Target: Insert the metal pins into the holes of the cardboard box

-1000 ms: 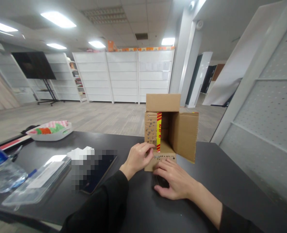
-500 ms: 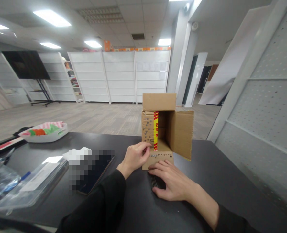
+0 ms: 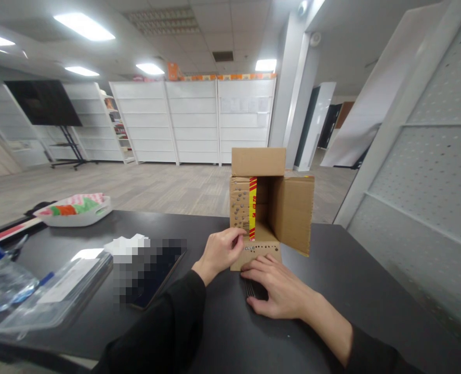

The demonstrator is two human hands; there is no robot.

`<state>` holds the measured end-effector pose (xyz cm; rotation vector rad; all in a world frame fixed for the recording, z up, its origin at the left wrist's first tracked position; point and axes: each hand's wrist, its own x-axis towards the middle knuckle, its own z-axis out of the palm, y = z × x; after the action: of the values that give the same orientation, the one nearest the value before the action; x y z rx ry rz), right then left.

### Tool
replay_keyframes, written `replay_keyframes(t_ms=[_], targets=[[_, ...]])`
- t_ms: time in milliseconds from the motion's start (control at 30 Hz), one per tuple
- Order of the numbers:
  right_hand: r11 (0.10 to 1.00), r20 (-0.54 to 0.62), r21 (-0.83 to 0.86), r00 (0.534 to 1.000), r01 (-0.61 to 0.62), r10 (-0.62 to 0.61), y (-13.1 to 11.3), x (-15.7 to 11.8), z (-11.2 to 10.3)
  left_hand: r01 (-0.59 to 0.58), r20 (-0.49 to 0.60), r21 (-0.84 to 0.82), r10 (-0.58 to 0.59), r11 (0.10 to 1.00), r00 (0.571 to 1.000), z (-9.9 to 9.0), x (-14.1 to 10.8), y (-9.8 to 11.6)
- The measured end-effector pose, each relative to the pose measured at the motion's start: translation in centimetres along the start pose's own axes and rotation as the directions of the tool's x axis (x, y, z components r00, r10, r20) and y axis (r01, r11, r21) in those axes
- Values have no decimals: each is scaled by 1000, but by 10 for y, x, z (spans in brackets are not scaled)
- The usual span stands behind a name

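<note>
An open cardboard box [image 3: 297, 215] stands on the table, its opening facing me. Grey, nail-head-like dots cover its left flap [image 3: 238, 202], beside a yellow and red tape strip [image 3: 252, 208]. Its lower flap [image 3: 236, 264] lies toward me, with a row of small holes and a few grey dots. At the lower edge of the left flap is my left hand [image 3: 220, 252], thumb and forefinger pinched; whatever they hold is hidden. My right hand [image 3: 279, 288] rests with fingers spread on the lower flap, arched over several thin dark rods [image 3: 249, 288] on the table.
Left on the dark table [image 3: 222, 337] are a phone-like dark device [image 3: 152, 291], partly pixelated, white tissue [image 3: 129, 243], a clear plastic case [image 3: 58, 291], a water bottle [image 3: 0, 280] and a white basket [image 3: 74, 218]. A perforated panel [image 3: 429, 208] stands at right.
The view has shifted slightly, so everything sits a little further right and higher. Both hands keep nearly the same pose against the box.
</note>
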<state>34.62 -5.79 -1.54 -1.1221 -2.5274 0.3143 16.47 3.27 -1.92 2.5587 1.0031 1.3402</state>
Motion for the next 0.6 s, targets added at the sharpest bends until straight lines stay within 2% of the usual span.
replay_keyframes(t_ms=[600], targets=[[1000,13,-18,1000,-3,3,-2,0,-1,49,25,26,-49,998,998,0,-1,3]])
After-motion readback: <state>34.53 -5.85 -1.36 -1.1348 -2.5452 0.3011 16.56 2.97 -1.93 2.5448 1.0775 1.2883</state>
